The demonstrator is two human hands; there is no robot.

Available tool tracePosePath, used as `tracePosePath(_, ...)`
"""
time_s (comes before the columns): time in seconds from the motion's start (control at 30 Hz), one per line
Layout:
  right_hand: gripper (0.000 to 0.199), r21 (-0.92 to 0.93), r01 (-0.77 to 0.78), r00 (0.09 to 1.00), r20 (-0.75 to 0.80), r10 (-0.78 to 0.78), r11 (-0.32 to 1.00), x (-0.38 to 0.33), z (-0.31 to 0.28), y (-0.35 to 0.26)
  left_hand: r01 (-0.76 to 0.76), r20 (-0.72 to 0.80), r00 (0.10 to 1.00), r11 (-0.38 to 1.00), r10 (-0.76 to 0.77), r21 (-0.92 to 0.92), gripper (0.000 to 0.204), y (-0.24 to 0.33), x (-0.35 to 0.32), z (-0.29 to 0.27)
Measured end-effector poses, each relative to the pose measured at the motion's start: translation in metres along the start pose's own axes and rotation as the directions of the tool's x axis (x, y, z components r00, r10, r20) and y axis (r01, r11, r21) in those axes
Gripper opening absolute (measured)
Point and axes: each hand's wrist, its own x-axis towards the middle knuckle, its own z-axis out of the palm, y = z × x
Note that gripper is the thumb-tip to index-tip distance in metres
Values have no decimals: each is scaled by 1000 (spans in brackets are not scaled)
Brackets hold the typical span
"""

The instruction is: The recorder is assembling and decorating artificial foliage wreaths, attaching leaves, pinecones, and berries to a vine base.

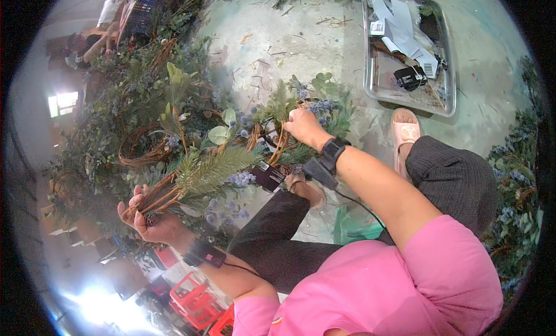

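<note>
A twig wreath (162, 192) with green needle sprigs, round leaves, blue berries and small pine cones spans the space between my hands. My left hand (159, 227) is curled around its brown twigs at the lower left, beside a pine cone (151, 220). At the wreath's right side, my right hand (306, 127) has its fingers closed among the twigs and greenery; the fingertips are partly hidden. A dark card tag (267, 176) hangs near the wreath's lower middle, above my foot.
Piled greenery and wreaths (98, 139) fill the left. A clear plastic bin (368, 75) with paper strips and dark tags stands at the upper right. More berried greenery (512, 191) lies far right. Red baskets (194, 301) are at lower left; another person (87, 49) is at upper left.
</note>
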Motion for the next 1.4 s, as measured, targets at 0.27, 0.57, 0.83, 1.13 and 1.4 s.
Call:
tracePosePath(0.27, 10, 841, -224, 973, 166, 160, 491, 24, -58, 40, 17, -46, 999, 999, -15, 43, 48, -9, 4, -11)
tracePosePath(0.57, 11, 728, -103, 989, 150, -10, 678, 29, -79, 33, 71, -173, 983, 997, -64, 33, 51, -18, 7, -65)
tracePosePath(0.83, 15, -3, 464, 876, -148, -459, 886, 9, -81, -52, 49, 56, 997, 998, -46, -50, 57, 15, -19, -23)
tracePosePath(1.13, 18, 75, 245, 957, 138, -253, 967, 37, -39, -15, 78, 164, 985, 990, -58, -120, 38, 19, -27, -24)
tracePosePath(1.4, 20, -358, 411, 904, 279, -324, 838, 50, 9, -32, 83, 280, 960, 976, -23, -203, 29, 20, -27, -25)
